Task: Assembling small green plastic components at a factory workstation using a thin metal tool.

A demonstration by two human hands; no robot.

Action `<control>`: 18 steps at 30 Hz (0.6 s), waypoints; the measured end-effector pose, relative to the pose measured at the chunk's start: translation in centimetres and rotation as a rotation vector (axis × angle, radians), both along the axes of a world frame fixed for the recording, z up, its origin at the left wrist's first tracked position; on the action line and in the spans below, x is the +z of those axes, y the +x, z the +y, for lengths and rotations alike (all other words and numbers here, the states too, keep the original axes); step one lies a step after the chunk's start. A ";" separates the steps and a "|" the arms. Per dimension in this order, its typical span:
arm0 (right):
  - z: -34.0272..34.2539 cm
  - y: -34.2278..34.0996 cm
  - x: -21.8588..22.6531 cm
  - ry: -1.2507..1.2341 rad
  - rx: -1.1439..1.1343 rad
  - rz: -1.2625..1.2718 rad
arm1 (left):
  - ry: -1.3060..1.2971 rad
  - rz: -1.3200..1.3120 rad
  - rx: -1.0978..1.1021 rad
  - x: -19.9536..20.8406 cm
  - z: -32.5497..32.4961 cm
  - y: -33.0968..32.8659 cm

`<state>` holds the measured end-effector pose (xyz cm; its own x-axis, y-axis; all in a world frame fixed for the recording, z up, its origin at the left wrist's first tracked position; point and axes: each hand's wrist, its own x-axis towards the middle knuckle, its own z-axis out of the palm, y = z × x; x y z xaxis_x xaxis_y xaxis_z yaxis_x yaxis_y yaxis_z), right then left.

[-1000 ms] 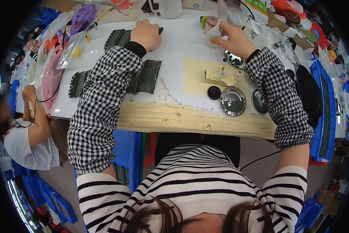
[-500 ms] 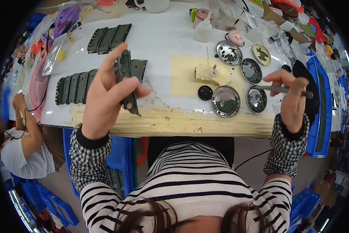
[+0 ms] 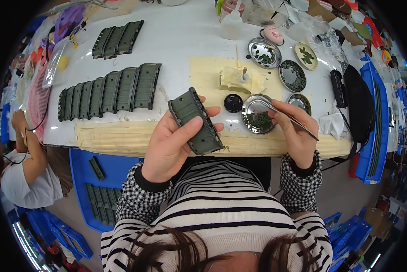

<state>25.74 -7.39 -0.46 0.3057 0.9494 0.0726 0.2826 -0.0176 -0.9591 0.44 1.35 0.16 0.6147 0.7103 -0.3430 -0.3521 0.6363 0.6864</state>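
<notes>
My left hand (image 3: 169,145) holds a dark green ribbed plastic part (image 3: 196,120) above the near edge of the white table (image 3: 185,41), thumb across its face. My right hand (image 3: 295,131) grips thin metal tweezers (image 3: 288,118) whose tips point into a round metal dish (image 3: 257,114) of small dark green pieces. A row of several matching green parts (image 3: 110,91) lies on the table to the left, with a shorter group (image 3: 117,38) farther back.
More metal dishes (image 3: 292,75) of small pieces, a black round lid (image 3: 233,103), a folded cloth with a small bottle (image 3: 240,80) and a squeeze bottle (image 3: 232,23) stand beyond. A blue crate (image 3: 99,181) of green parts sits below left. Another person (image 3: 26,167) sits at left.
My left hand brought the green part closer toward my chest. My right hand moved left from the table's right side, and the tweezers now reach into the metal dish.
</notes>
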 end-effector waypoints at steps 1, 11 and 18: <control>0.1 0.1 0.2 0.016 0.013 0.008 | -0.009 -0.025 -0.005 -0.3 -0.2 -0.1; -0.2 -0.5 -0.6 0.043 -0.032 -0.066 | 0.023 0.051 0.008 -0.8 -0.7 0.3; -0.2 -1.2 -1.2 0.055 -0.046 -0.220 | 0.115 0.066 0.072 -0.8 -1.1 0.5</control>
